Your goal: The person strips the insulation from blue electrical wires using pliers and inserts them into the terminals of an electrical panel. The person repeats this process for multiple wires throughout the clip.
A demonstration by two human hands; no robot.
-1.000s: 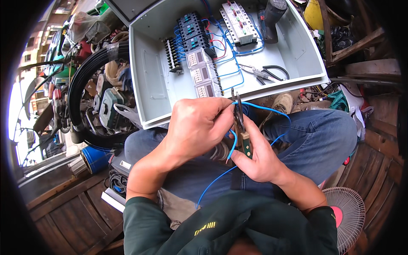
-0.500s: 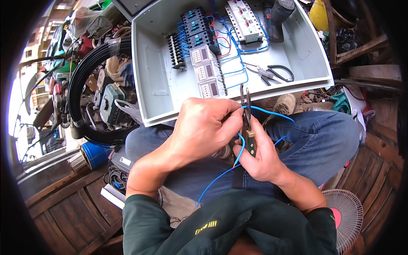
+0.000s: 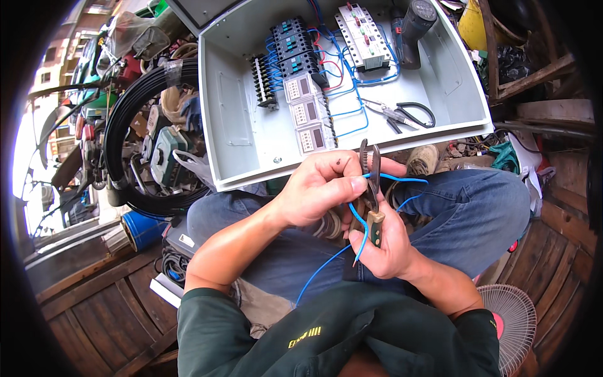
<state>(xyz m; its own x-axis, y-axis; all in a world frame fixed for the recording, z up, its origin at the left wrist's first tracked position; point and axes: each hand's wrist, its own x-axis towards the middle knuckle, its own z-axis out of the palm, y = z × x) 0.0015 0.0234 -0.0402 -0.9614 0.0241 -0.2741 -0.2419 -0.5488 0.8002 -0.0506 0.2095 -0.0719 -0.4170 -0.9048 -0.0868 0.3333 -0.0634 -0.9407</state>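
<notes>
My left hand (image 3: 317, 191) pinches a blue wire (image 3: 407, 179) beside the jaws of a wire stripper (image 3: 375, 164), its index finger reaching behind the jaws. My right hand (image 3: 383, 251) is wrapped round the stripper's green and tan handles, and a loop of the wire hangs over its thumb, ending in a short bare tip. Above both hands is an open grey metal enclosure (image 3: 239, 147) with black contactors (image 3: 290, 47), small display modules (image 3: 306, 112), a white breaker block (image 3: 363, 44), a black terminal strip (image 3: 264, 81), pliers and cutters (image 3: 405, 118) and a cordless drill (image 3: 411, 38).
My jeans-clad crossed legs (image 3: 471, 207) sit below the enclosure. At the left are a black cable coil (image 3: 125, 119), a blue drum (image 3: 146, 231) and piled clutter. A fan (image 3: 515, 317) stands at the lower right on wooden boards, with timber frames (image 3: 521, 81) at the upper right.
The stripper and both hands have shifted down and right. My left hand has rolled, so its thumb now shows across the wire and its index finger extends behind the jaws.
</notes>
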